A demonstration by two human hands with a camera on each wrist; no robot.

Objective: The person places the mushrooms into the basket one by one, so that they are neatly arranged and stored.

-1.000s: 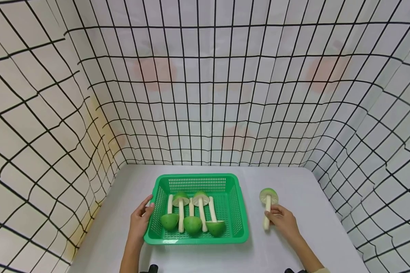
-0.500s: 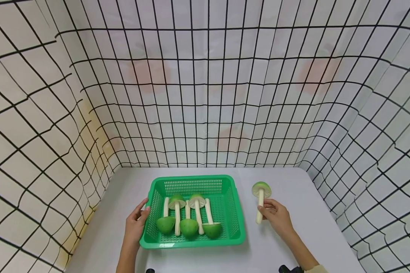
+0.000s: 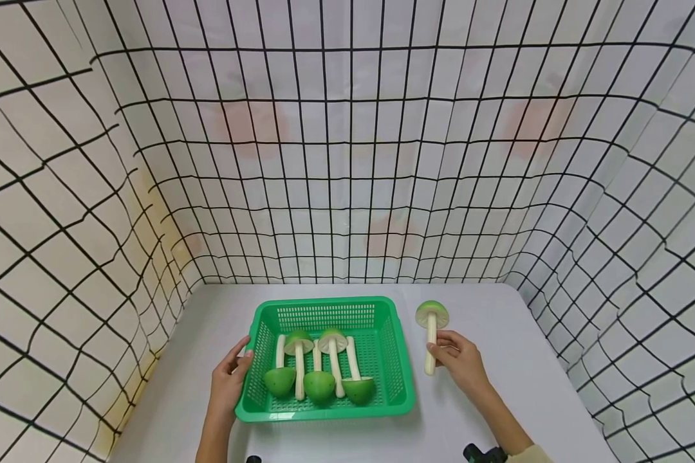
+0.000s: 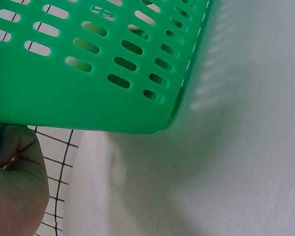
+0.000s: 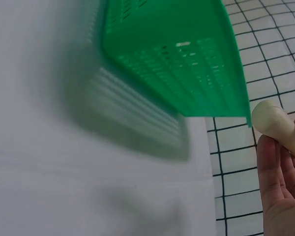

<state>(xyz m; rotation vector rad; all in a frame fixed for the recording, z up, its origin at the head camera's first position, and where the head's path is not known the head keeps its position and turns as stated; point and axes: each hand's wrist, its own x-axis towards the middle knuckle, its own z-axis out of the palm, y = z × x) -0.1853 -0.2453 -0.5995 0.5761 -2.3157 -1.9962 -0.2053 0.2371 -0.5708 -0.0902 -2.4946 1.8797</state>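
In the head view a green plastic basket (image 3: pixel 402 366) stands on the table with several toy mushrooms (image 3: pixel 319 387) lying in it, green caps and pale stems in alternating directions. My left hand (image 3: pixel 227 384) grips the basket's left rim; the left wrist view shows its curled fingers right at the rim. To the right of the basket, my right hand (image 3: pixel 462 363) pinches another toy mushroom (image 3: pixel 431 321) by its stem, cap pointing away from me. The right wrist view catches the stem's rounded end (image 5: pixel 273 120) between thumb and fingers, close to the basket's rim.
A white table (image 3: pixel 486 315) carries the basket. Black wire grid (image 3: pixel 347 193) over white cloth walls encloses the back and both sides. The basket's right part shows bare mesh floor (image 3: pixel 385 360). A black wrist device (image 3: pixel 483 453) sits on the right forearm.
My right hand has moved left and a little away from me, bringing the held mushroom closer to the basket. My left hand keeps its hold on the rim. The head view has shifted slightly.
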